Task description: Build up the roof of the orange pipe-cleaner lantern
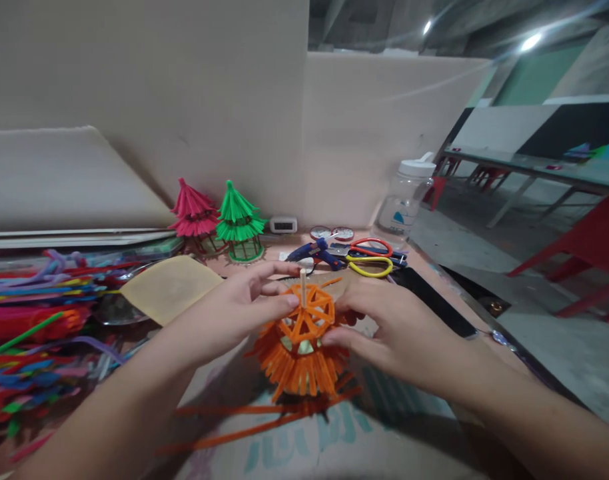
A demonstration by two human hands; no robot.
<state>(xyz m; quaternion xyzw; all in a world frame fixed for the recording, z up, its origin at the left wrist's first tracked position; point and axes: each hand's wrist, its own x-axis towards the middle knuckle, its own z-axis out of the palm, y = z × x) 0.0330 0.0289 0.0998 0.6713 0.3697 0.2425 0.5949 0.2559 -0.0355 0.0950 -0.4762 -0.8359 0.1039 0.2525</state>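
Note:
An orange pipe-cleaner model (304, 363) stands in the middle, with a fringed lower tier and a spoked ring on top. A thin wooden stick (303, 288) rises upright from the ring's centre. My left hand (257, 297) is closed on the upper left of the model, its thumb tip at the foot of the stick. The right side of the ring is between the thumb and curled fingers of my right hand (372, 317). Loose orange pipe cleaners (234, 437) lie in front of the model.
Behind stand a red model (194, 210) and a green model (239, 220). Scissors (369, 258), a blue glue gun (312, 251) and a clear bottle (402, 207) are at the back right. Colourful pipe cleaners (39, 333) cover the left; a beige sheet (169, 290) lies beside them.

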